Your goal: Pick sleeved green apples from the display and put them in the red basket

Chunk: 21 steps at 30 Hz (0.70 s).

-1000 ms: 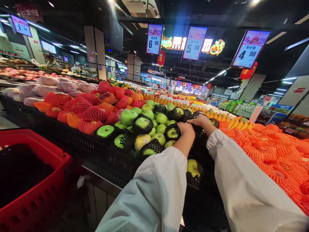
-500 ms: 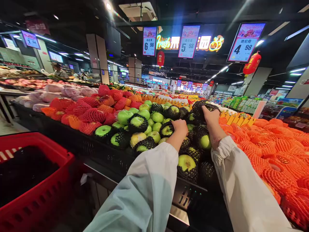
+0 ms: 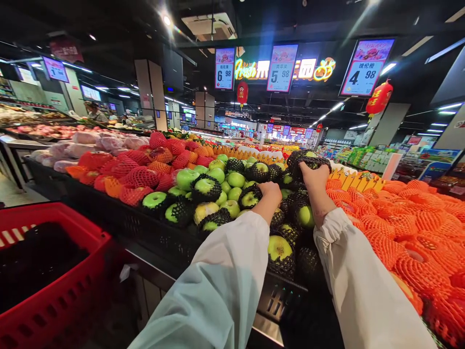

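Moved farther from the left hand (image 3: 269,197), the right hand (image 3: 315,175) grips a netted apple (image 3: 298,161) at the back right of the crate (image 3: 145,227); the left grip I cannot tell. Bare apples (image 3: 237,180) remain mid-crate.

Both arms (image 3: 227,264) extended forward, left hand (image 3: 271,198) lower and curled, right hand (image 3: 315,175) higher, fingers (image 3: 323,169) curved in a grip

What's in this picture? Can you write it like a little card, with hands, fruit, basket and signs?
Left hand: among the green apples; its hold is unclear
Right hand: grip on a black-netted apple
Fruit left of apples: red-netted fruit
Fruit right of apples: orange-netted fruit
Basket: red, lower left
Price signs: 6.98, 5.98, 4.98, overhead
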### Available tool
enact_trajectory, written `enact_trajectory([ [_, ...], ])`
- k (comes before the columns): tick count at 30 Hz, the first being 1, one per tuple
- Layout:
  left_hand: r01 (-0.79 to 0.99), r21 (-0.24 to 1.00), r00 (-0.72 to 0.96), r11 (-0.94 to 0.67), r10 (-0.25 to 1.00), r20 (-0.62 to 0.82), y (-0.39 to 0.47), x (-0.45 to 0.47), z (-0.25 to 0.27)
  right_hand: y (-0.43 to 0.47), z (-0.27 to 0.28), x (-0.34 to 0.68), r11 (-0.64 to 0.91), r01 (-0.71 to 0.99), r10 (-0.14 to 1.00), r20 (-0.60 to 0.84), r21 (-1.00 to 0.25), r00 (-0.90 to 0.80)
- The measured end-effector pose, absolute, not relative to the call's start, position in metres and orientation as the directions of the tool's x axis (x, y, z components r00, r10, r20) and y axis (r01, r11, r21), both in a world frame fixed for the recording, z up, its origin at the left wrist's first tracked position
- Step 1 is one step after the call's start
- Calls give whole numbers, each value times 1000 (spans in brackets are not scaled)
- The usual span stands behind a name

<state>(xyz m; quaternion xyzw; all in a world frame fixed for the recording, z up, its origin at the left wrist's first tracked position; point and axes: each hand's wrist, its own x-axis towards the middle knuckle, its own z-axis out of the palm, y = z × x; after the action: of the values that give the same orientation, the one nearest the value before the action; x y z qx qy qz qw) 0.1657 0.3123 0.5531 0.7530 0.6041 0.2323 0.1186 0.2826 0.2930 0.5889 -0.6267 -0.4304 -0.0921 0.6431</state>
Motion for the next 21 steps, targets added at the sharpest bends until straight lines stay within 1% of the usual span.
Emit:
enact_trajectory([
  [2, 866, 415, 199, -279, 954, 225, 309, 161, 551, 293, 589, 283, 158, 663, 415, 658, -732, 628],
  [4, 865, 402, 217, -299, 947, 237, 305, 156, 551, 292, 589, 283, 122, 657, 398, 643, -744, 654],
  [7, 866, 400, 210, -300, 944, 254, 298, 150, 556, 288, 592, 281, 85, 635, 374, 615, -768, 694],
  [9, 860, 426, 173, -280, 947, 272, 295, 145, 560, 285, 594, 280, 52, 616, 371, 588, -786, 719],
  [12, 822, 512, 104, -250, 949, 296, 294, 139, 564, 282, 596, 279, 9, 598, 388, 554, -802, 737],
  [17, 706, 677, -10, -208, 953, 303, 298, 133, 564, 279, 596, 275, -31, 626, 423, 557, -779, 715],
  [19, 606, 773, -78, -186, 954, 290, 299, 133, 563, 278, 596, 273, -44, 646, 428, 570, -762, 702],
  [21, 436, 885, -160, -162, 954, 254, 301, 132, 564, 277, 596, 271, -56, 674, 439, 588, -737, 679],
])
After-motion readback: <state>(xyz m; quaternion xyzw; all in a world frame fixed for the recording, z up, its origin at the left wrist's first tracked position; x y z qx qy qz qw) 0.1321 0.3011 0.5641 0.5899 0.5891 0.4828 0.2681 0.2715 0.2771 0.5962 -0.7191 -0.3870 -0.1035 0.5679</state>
